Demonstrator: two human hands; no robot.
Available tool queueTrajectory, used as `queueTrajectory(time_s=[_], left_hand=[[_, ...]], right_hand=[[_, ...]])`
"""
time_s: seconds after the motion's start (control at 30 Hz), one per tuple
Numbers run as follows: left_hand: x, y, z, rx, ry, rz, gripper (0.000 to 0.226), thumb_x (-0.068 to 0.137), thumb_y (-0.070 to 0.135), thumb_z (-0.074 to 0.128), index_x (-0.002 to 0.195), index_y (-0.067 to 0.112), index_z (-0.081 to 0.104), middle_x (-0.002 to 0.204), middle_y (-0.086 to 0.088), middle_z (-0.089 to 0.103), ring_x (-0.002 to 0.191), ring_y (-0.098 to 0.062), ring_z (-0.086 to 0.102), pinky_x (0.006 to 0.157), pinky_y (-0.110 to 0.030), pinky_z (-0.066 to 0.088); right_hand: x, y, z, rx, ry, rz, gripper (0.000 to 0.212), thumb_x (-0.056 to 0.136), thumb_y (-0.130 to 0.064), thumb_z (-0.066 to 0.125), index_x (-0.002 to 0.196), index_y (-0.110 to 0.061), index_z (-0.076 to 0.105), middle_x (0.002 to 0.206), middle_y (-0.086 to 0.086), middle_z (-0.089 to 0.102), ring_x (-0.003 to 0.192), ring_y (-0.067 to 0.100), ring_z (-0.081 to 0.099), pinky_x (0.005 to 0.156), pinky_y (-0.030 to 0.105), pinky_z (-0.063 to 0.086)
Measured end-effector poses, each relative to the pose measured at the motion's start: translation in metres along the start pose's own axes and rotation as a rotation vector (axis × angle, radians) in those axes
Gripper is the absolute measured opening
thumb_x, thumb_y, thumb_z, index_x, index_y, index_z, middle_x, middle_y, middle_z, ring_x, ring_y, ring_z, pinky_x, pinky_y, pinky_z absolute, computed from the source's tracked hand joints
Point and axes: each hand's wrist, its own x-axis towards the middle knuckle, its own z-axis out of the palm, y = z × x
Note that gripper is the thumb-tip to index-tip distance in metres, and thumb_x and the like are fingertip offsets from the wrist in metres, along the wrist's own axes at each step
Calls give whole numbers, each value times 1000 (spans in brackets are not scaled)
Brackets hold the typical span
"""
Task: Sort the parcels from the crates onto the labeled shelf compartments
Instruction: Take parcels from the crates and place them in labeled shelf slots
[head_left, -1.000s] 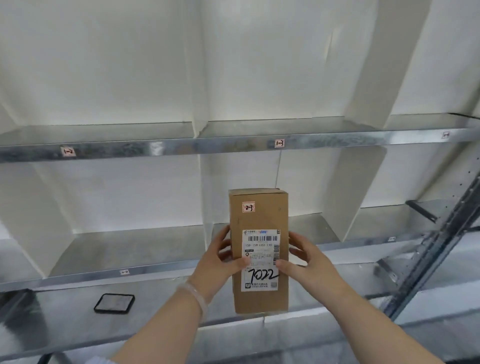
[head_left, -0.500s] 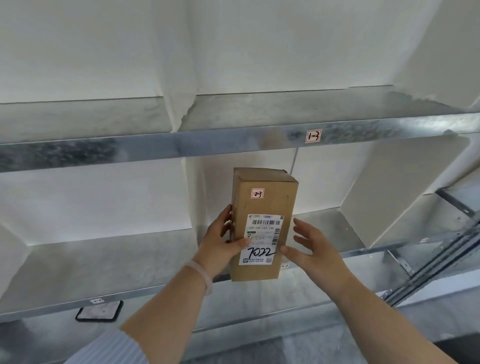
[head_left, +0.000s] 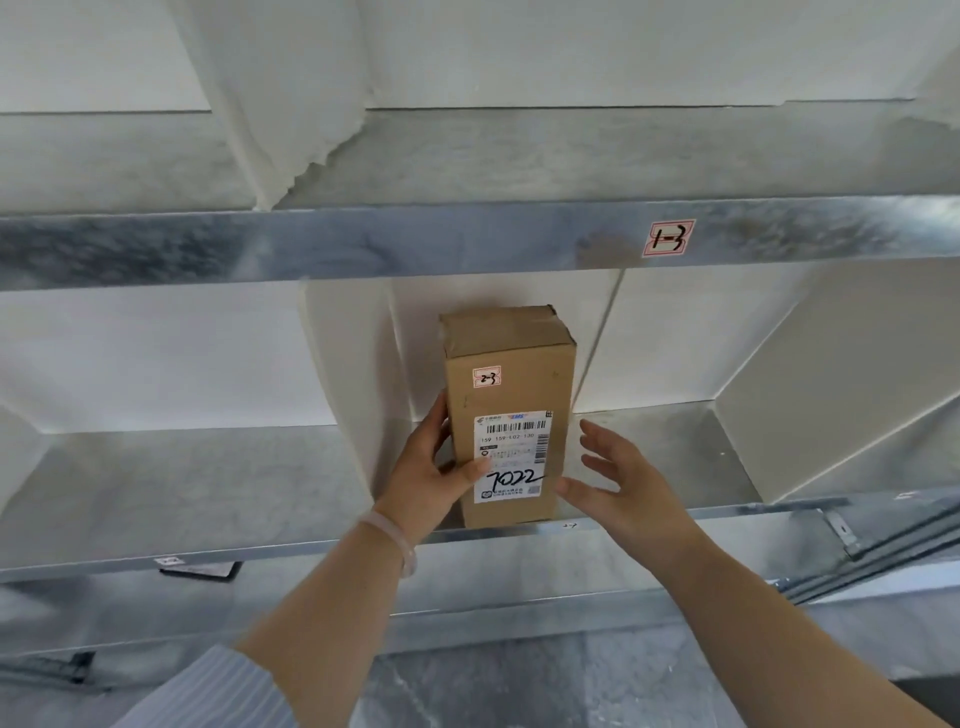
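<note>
Parcel: the brown cardboard parcel (head_left: 511, 384) stands upright at centre frame, its base at the front lip of the metal shelf (head_left: 727, 512); it carries a "2-3" sticker (head_left: 487, 378).
Left hand: the left hand (head_left: 426, 478) grips the parcel's left side, with the thumb across the shipping label (head_left: 511, 441).
Right hand: the right hand (head_left: 628, 488) is just right of the parcel, fingers spread, holding nothing.
Upper right: a "1-3" tag (head_left: 668, 238) on the upper shelf edge.
Lower left: a dark flat object (head_left: 200, 570).
</note>
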Motion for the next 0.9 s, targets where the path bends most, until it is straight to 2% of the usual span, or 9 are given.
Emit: queueTrajectory(time_s=[0.13, 0.27, 0.33, 0.43, 0.57, 0.73, 0.9], left_hand=[[0, -7, 0, 34, 4, 15, 73, 88, 7, 72, 148, 33, 39, 128, 12, 66, 128, -14, 56, 99, -44, 54], [-8, -9, 6, 58, 49, 33, 63, 89, 6, 70, 141, 34, 46, 118, 21, 69, 120, -8, 60, 88, -21, 56], [-12, -12, 9, 57, 80, 32, 66, 87, 8, 74, 143, 28, 45, 117, 21, 69, 117, -2, 61, 83, -13, 53], [-15, -14, 13, 72, 102, 27, 73, 83, 12, 79, 145, 27, 43, 118, 22, 69, 113, 6, 60, 83, -11, 51], [-16, -15, 17, 130, 120, 19, 60, 87, 13, 75, 137, 32, 49, 112, 32, 67, 108, 13, 58, 78, -5, 48], [-12, -17, 18, 166, 197, 20, 52, 90, 13, 71, 133, 33, 52, 109, 31, 67, 109, 10, 59, 84, -5, 46], [-13, -18, 25, 192, 221, 35, 52, 90, 15, 70, 135, 32, 51, 112, 32, 66, 111, 11, 57, 84, -8, 48]], right_hand=[[4, 0, -2, -23, -32, 10, 82, 73, -43, 78, 144, -33, 37, 143, -12, 47, 127, 11, 49, 107, 38, 43], [5, 1, -2, -40, -61, -2, 79, 77, -38, 77, 145, -31, 37, 145, -11, 47, 128, 11, 49, 108, 40, 43], [6, 1, -1, -56, -81, -11, 74, 79, -35, 77, 143, -32, 39, 142, -13, 47, 128, 11, 49, 106, 37, 43], [10, 1, 0, -89, -106, -28, 68, 80, -35, 77, 139, -34, 45, 138, -17, 52, 126, 9, 51, 99, 29, 43], [14, 1, -1, -90, -119, -22, 70, 79, -36, 78, 140, -34, 43, 139, -16, 52, 126, 10, 50, 103, 36, 43], [15, 1, -3, -104, -124, -2, 75, 78, -40, 78, 142, -38, 38, 132, -20, 47, 126, 8, 48, 106, 38, 42], [16, 5, -6, -99, -134, -15, 77, 77, -38, 79, 142, -37, 38, 140, -16, 48, 127, 10, 49, 106, 38, 42]])
